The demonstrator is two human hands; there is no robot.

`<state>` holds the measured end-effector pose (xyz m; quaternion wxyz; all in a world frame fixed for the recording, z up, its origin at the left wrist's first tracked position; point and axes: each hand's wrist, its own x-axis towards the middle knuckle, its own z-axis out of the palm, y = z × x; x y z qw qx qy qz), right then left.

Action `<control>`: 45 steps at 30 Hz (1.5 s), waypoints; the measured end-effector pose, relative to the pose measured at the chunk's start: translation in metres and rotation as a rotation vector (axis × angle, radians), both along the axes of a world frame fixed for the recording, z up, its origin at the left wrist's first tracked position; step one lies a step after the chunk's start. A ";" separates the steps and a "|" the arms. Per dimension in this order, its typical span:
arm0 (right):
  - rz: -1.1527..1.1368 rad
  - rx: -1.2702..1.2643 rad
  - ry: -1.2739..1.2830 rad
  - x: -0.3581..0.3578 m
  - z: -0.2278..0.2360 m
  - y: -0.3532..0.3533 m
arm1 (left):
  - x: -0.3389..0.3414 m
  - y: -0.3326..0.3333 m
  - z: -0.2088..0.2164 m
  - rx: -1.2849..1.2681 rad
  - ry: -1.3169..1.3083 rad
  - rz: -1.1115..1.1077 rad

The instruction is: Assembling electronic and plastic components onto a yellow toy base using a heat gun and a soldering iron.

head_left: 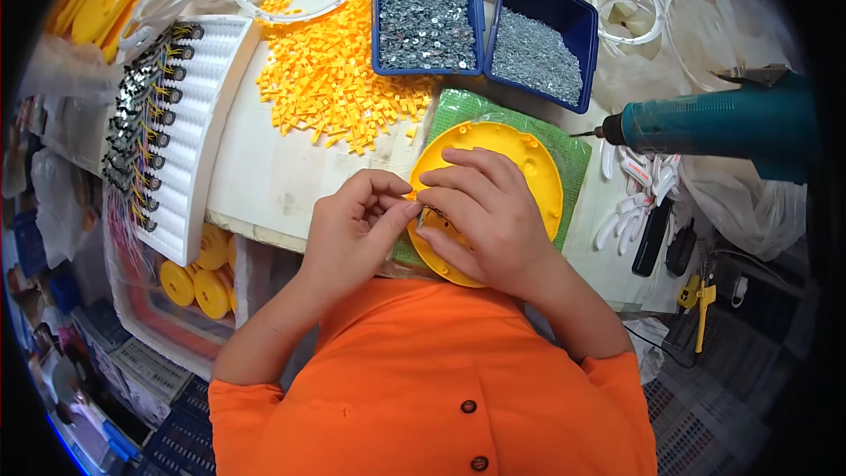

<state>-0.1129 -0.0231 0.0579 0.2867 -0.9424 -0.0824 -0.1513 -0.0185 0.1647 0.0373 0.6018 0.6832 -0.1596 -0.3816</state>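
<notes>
A round yellow plastic cover (543,178) with small raised posts lies on a green mat (575,161) in front of me. My left hand (357,222) is at the cover's left edge, thumb and index finger pinched together on something too small to make out. Over the cover, my right hand (490,216) is curled with its fingertips close to the left ones. A small dark and metallic bit shows between the right thumb and fingers, but I cannot tell what it is.
Small yellow plastic pieces (330,79) lie heaped behind my left hand. Behind the mat stand a blue bin of washers (426,25) and a blue bin of small metal parts (538,55). A teal power screwdriver (705,123) points in from the right. Wired components fill a white foam tray (198,137).
</notes>
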 end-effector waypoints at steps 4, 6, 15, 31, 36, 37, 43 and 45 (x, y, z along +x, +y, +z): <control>-0.036 0.001 0.025 0.003 0.000 0.001 | -0.005 0.001 -0.005 -0.001 -0.172 0.048; -0.050 -0.042 0.024 0.005 -0.002 0.002 | -0.006 0.000 -0.006 0.034 -0.210 0.065; -0.009 -0.071 0.041 0.007 -0.001 0.002 | -0.001 -0.003 -0.006 0.051 -0.264 -0.012; -0.041 0.004 0.102 0.001 -0.009 -0.003 | -0.003 -0.007 -0.018 -0.026 0.052 0.010; -0.071 -0.030 0.086 0.004 -0.010 0.000 | 0.001 -0.008 -0.005 0.013 0.208 0.096; -0.073 -0.052 0.089 0.005 -0.010 0.001 | 0.001 -0.007 -0.005 0.019 0.201 0.088; -0.078 -0.109 0.115 0.006 -0.006 0.000 | 0.004 -0.008 -0.015 0.076 0.050 -0.015; -0.075 -0.018 0.151 0.001 -0.005 -0.014 | 0.006 -0.011 -0.013 0.107 -0.006 -0.052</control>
